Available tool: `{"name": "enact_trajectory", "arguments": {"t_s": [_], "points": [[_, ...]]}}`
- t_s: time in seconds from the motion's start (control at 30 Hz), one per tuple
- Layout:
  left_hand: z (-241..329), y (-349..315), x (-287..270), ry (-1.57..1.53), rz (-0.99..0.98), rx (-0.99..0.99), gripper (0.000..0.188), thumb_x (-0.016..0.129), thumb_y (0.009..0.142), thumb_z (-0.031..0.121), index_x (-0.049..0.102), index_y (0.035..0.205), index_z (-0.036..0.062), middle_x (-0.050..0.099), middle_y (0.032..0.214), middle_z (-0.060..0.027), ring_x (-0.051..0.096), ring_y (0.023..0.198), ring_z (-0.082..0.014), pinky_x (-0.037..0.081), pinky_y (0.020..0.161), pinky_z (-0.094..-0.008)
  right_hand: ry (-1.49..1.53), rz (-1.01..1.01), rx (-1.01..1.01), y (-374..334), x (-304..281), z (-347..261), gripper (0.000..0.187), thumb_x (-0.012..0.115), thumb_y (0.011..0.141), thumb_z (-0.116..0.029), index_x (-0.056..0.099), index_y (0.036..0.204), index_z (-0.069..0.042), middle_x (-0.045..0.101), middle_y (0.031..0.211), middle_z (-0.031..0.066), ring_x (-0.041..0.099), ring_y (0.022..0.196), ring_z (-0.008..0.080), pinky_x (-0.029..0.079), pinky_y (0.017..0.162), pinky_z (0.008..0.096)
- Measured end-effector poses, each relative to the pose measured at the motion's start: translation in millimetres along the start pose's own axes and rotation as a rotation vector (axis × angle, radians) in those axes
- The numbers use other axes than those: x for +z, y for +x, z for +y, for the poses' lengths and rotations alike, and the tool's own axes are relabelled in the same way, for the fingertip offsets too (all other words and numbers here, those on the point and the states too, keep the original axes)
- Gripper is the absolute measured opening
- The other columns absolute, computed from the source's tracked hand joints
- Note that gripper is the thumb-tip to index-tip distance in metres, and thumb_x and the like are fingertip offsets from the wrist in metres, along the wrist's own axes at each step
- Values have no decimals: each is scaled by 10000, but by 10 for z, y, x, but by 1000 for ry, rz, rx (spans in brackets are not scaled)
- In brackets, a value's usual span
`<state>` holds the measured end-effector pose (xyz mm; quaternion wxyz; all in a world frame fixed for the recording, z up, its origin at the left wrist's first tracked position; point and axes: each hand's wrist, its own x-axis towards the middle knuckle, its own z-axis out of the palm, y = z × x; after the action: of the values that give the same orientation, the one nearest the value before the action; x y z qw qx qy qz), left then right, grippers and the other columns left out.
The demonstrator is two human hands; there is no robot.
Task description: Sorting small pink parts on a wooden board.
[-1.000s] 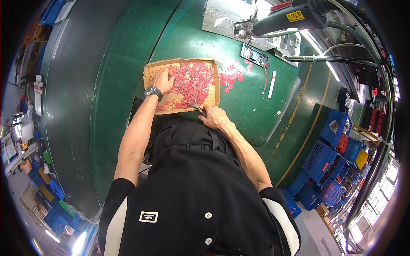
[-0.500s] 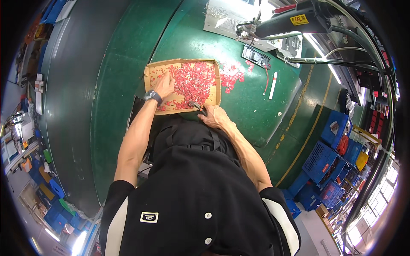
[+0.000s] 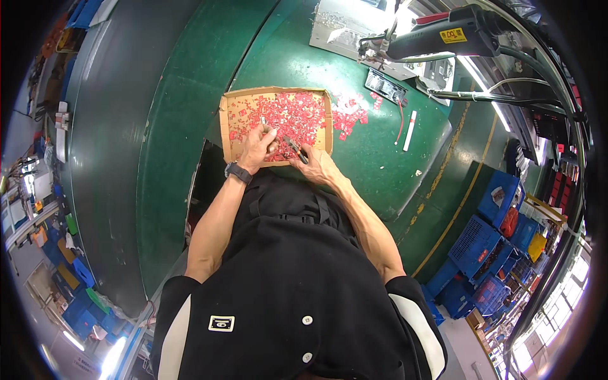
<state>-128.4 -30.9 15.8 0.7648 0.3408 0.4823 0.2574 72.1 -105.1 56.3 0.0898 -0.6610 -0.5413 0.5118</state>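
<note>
A shallow cardboard tray (image 3: 224, 130) lies before me, strewn with small red pieces (image 3: 288, 111). Over its near part, my left hand (image 3: 256, 151) is closed with thumb and fingers pinched together. A small pale bit (image 3: 263, 120) shows at its fingertips, too small to name. My right hand (image 3: 318, 166), at the tray's near right corner, is wrapped round a pair of cutting pliers (image 3: 295, 149) with dark and orange handles. The jaws point up and left toward my left hand, a short gap away. Whether the jaws are parted is too small to see.
More red pieces (image 3: 350, 115) lie on the green table (image 3: 373, 171) right of the tray. Beyond them are a black device (image 3: 384, 85) with a red wire and a white strip (image 3: 410, 131). A black tool on an arm (image 3: 443, 38) hangs at upper right. Blue crates (image 3: 475, 244) stand right.
My left hand has moved right and nearer from the tray's left part, coming close to the pliers. The pliers have stayed in my right hand, with the jaws now raised a little.
</note>
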Motion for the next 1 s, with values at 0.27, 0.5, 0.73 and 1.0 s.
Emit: {"name": "enact_trajectory", "arguments": {"t_s": [0.27,0.5,0.73,1.0], "points": [[19,-36,37,15,-23,25,157,600,1008,186,517,996,52,559,729,-4,476,560,-50,348,463,-198,22,-49,-31,-40,-24,-2,420,649,919,-385,608,1018,21,665,870,273,653,871,444,489,766,511],[13,-58,18,-22,-41,-1,158,602,1006,189,517,1002,56,565,766,-12,491,582,-56,360,478,-193,93,-36,-78,-45,42,63,406,635,930,-376,606,1023,17,655,860,275,645,863,445,479,761,506],[-17,-50,28,-18,-30,17,156,600,1006,187,512,1012,58,566,782,-15,493,589,-60,368,488,-200,110,-34,-102,-71,-27,33,408,627,938,-370,603,1028,28,641,829,278,635,809,432,472,741,496],[-18,-52,31,-39,-37,29,148,594,1008,181,506,1009,62,562,782,-14,481,580,-60,358,476,-204,145,-13,-130,-90,-51,45,414,638,931,-373,620,1014,32,629,782,267,631,759,403,471,722,483]]}}
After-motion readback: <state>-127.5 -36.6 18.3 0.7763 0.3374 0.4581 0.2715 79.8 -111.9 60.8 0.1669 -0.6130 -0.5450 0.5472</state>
